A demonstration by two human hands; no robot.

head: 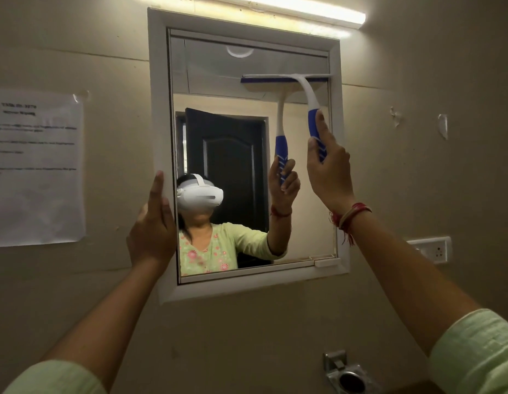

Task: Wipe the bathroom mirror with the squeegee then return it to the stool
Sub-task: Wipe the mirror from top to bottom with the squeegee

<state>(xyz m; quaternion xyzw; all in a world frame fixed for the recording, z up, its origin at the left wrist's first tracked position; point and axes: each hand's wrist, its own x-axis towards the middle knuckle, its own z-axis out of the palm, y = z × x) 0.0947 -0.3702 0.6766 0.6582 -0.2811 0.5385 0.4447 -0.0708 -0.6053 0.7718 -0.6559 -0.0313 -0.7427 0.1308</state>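
Observation:
A white-framed mirror (241,172) hangs on the beige wall ahead of me. My right hand (329,172) grips the blue handle of a white and blue squeegee (307,95). Its blade lies flat against the glass in the upper right part, level and near the right frame edge. My left hand (153,226) rests flat on the left side of the frame, fingers pointing up, holding nothing. The glass reflects the squeegee, a person in a green top with a white headset, and a dark door. The stool is out of view.
A tube light (289,9) glows above the mirror. A printed paper sheet (34,166) is taped to the wall at left. A switch socket (435,250) sits at right, and a metal wall holder (346,376) juts out below the mirror.

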